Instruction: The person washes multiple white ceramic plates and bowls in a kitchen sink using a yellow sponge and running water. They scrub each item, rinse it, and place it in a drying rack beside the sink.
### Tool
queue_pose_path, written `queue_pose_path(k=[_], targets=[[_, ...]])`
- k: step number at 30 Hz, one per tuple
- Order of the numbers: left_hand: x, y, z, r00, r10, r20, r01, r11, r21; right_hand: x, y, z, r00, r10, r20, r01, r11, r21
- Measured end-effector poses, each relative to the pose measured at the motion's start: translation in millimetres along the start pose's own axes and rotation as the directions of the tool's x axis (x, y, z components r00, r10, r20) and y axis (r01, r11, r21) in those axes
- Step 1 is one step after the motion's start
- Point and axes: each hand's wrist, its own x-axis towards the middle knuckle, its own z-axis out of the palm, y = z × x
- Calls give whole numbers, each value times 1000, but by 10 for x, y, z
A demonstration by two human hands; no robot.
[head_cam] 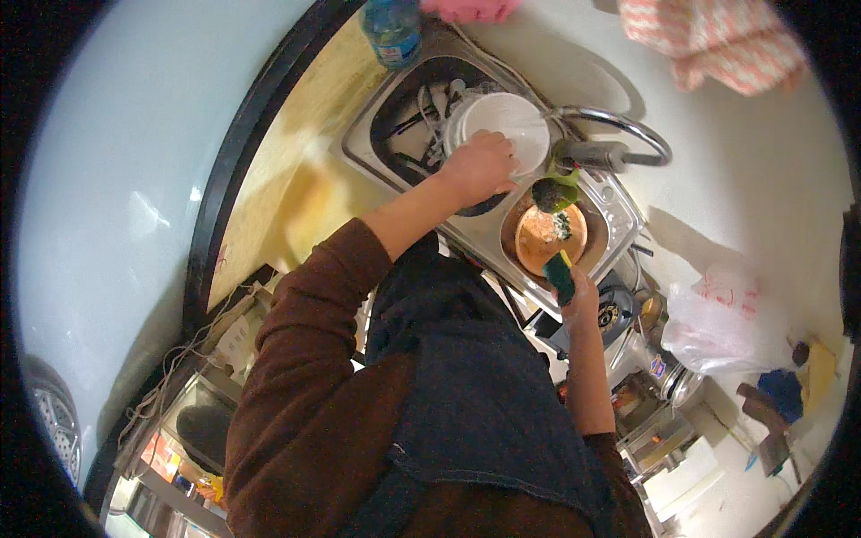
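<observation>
My left hand [479, 167] rests at the near rim of a white round container [516, 128] in the larger basin of a steel double sink [377, 158]; whether its fingers grip the rim cannot be told. Spoons and other utensils [425, 111] lie in that basin beside the container. My right hand [580, 296] holds a green and yellow scouring sponge [558, 274] just below the smaller basin. In that basin sits an orange-brown round bowl [535, 245] with white and dark green bits in it. A green thing with a dark round part [555, 191] is above the bowl's far edge.
A curved chrome faucet [619, 121] reaches over from the wall side. A blue plastic bottle [393, 40] stands at the sink's far left corner. To the right are a gas burner [615, 309], a glass jar [679, 383] and a white plastic bag [720, 323]. A striped cloth [720, 47] hangs at the upper right.
</observation>
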Motion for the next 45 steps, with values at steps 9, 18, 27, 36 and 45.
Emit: queue_pose_path(k=[9, 18, 27, 36, 45], targets=[[-635, -1359, 785, 484, -867, 120, 862, 448, -239, -56, 246, 132, 981, -171, 95, 195, 888, -417], [-646, -2150, 2401, 327, -791, 516, 917, 397, 28, -222, 292, 116, 987, 117, -112, -131, 983, -127], [-686, -2351, 2371, 380, -471, 796, 589, 787, 184, -264, 487, 14, 985, 147, -91, -152, 987, -46], [-531, -2354, 1337, 357, -573, 738, 732, 662, 160, -70, 559, 62, 988, 128, -80, -141, 974, -175], [-887, -2163, 1587, 266, -462, 846, 963, 161, -215, -30, 694, -105, 988, 131, -85, -146, 971, -192]])
